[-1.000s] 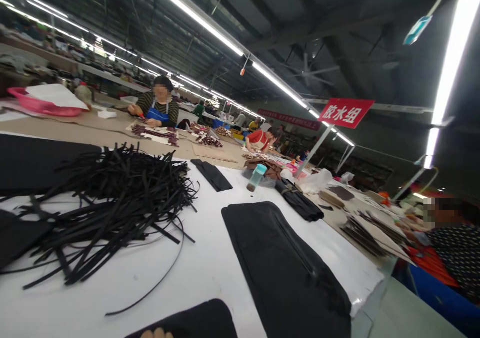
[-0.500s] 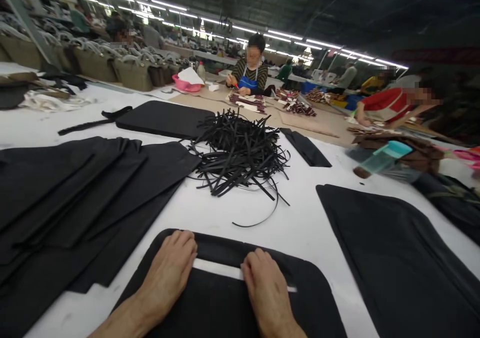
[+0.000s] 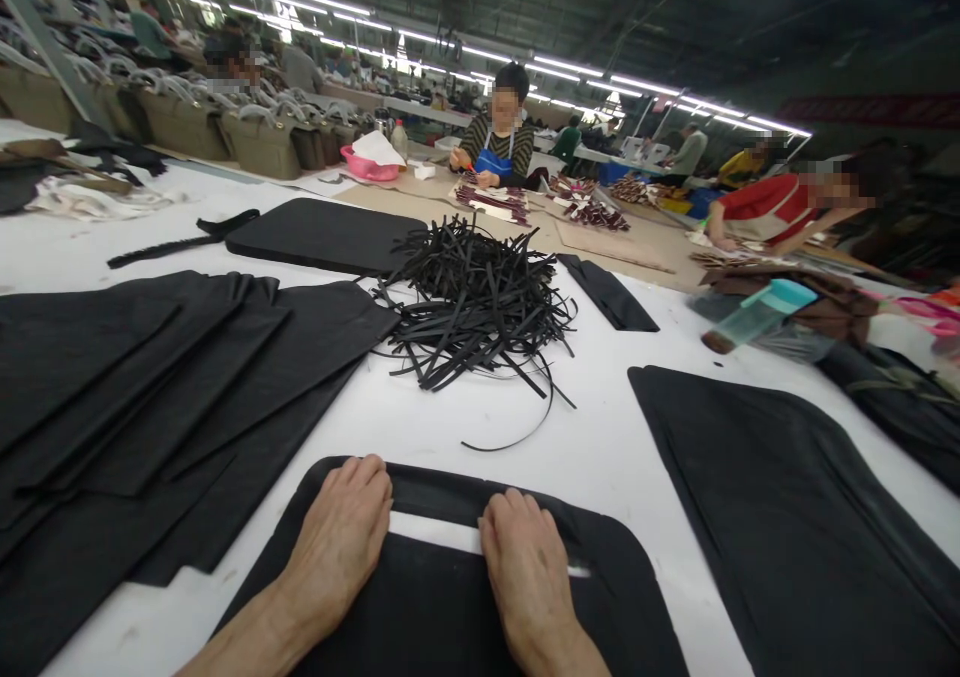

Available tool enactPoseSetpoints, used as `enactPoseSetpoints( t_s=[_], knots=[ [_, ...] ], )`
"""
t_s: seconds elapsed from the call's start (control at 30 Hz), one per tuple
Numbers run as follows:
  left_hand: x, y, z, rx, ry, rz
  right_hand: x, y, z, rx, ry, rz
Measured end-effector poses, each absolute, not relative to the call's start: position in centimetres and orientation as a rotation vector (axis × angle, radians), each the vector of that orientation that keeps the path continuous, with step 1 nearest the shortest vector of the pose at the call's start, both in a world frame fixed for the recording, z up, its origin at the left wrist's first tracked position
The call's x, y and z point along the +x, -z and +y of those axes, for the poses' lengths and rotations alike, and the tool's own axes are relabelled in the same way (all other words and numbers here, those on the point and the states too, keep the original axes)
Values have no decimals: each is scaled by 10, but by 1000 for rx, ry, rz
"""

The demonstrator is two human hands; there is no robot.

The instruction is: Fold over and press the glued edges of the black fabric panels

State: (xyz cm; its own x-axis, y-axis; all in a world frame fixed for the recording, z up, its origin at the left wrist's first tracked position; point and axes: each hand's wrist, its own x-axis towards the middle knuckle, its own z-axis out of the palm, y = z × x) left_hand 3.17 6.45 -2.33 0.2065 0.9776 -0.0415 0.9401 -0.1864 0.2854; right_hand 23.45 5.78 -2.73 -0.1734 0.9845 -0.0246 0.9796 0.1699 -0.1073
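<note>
In the head view a black leather-like panel (image 3: 420,607) with rounded corners lies on the white tabletop at the near edge. A band along its far edge (image 3: 442,487) is folded over, and a white strip (image 3: 436,532) shows below the band. My left hand (image 3: 345,517) is closed over the band at the left, its fingers curled together. My right hand (image 3: 529,567) is closed on it to the right, with the thumb against the white strip's end. Both sets of fingertips are partly hidden. A short white patch (image 3: 578,571) shows beside my right hand.
Stacked black sheets (image 3: 187,387) lie to the left, black panels (image 3: 787,497) to the right. A heap of narrow black strips (image 3: 480,307) sits ahead, beside a black stack (image 3: 322,237). A teal-lidded bottle (image 3: 757,315) lies at the right. Co-workers (image 3: 502,137) work across the table.
Both hands stay on the folded band, with my right hand's fingers slightly higher up on it. The view has shifted slightly.
</note>
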Motion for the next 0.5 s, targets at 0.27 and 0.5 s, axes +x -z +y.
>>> enactPoseSetpoints(
  t_s=[0.27, 0.5],
  knots=[
    [30, 24, 63, 2246, -197, 1823, 239, 29, 59, -1960, -209, -2329],
    [43, 24, 58, 2408, -189, 1859, 237, 23, 63, -1952, -222, -2365]
  ],
)
